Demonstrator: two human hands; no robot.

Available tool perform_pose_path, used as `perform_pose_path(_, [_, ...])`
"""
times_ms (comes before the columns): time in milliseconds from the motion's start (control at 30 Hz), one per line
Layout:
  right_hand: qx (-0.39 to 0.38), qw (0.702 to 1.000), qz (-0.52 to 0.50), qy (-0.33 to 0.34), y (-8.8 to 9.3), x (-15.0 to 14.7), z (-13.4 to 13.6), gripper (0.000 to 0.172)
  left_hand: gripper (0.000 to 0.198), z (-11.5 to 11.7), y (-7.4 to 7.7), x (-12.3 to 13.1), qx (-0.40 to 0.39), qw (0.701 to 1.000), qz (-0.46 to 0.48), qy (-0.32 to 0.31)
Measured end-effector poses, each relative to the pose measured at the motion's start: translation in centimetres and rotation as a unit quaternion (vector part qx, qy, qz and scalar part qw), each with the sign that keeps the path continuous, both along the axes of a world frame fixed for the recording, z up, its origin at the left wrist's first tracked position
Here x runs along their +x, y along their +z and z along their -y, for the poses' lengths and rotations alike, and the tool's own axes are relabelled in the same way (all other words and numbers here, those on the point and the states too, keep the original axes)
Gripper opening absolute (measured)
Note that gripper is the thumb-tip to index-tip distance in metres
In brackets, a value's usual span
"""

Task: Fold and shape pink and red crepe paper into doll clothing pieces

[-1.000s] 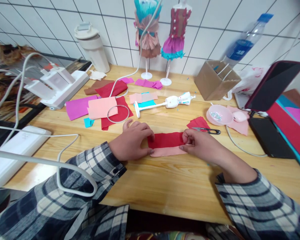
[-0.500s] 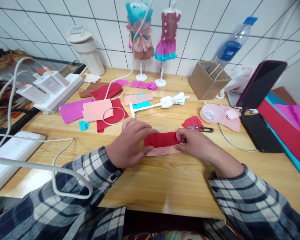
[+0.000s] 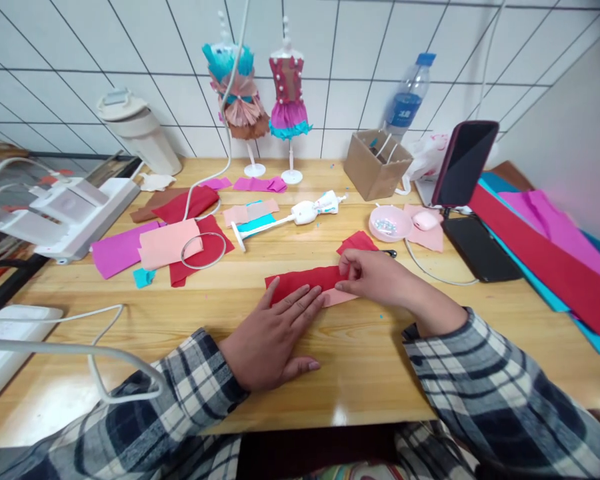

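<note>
A red crepe-paper strip (image 3: pixel 300 277) lies on the table over a pink strip (image 3: pixel 341 297), whose lower edge shows beneath it. My left hand (image 3: pixel 275 333) rests flat on the red strip with fingers stretched and thumb out to the side. At the strip's right end, my right hand (image 3: pixel 375 277) pinches the edge between thumb and curled fingers. Just behind that hand are a red scrap (image 3: pixel 357 241) and thread snips (image 3: pixel 391 253), mostly hidden. A bare white mini dress form (image 3: pixel 305 212) lies on its side farther back.
Two dressed mini forms (image 3: pixel 287 100) stand by the tiled wall. Coloured paper pieces and a metal ring (image 3: pixel 203 251) lie left. A pink bowl of beads (image 3: pixel 390 223), a cardboard box (image 3: pixel 377 165), a propped phone (image 3: pixel 465 163) and long paper sheets (image 3: pixel 545 253) are right. Cables cross the left side.
My left hand has moved from gripping the strip's left end to lying flat across it. My right hand keeps its pinch. The camera view has shifted rightward.
</note>
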State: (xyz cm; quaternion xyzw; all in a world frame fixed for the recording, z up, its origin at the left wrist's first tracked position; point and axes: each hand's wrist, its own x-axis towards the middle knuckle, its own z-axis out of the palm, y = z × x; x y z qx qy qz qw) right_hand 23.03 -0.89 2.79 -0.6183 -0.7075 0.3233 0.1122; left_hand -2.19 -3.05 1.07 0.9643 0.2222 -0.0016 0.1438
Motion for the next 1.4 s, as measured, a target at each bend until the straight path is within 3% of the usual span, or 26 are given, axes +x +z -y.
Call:
perform_pose_path(400, [0.011,0.995,0.098,0.018,-0.5,-0.2,0.0,0.019,0.084,0.7,0.0,0.4,0.023,0.999,-0.022,0.026])
perform_pose_path(633, [-0.011,1.000,0.000,0.026,0.9,1.1,0.6,0.023,0.084,-0.4,0.4,-0.6,0.040,0.999,-0.012,0.024])
perform_pose_path(867, [-0.017,0.998,0.000,0.060,0.6,1.7,0.8,0.021,0.079,-1.0,0.5,0.5,0.077,0.997,0.006,0.027])
perform_pose_path(1033, [0.005,0.999,0.009,0.052,0.8,1.4,0.7,0.021,0.071,-0.8,0.0,1.6,0.062,0.997,-0.013,0.052])
perform_pose_path(1133, [0.043,0.997,-0.036,0.056,1.2,1.0,1.0,0.018,0.066,-0.8,0.1,1.5,0.058,0.996,-0.014,0.072])
perform_pose_path(1267, [0.070,0.968,-0.184,0.156,1.2,-0.6,1.9,0.039,0.056,-1.4,0.2,1.1,0.043,0.994,0.026,0.097])
perform_pose_path(1400, [0.098,0.931,-0.274,0.218,-0.2,-2.2,2.5,0.070,0.063,-2.1,0.2,1.1,0.037,0.980,0.114,0.159])
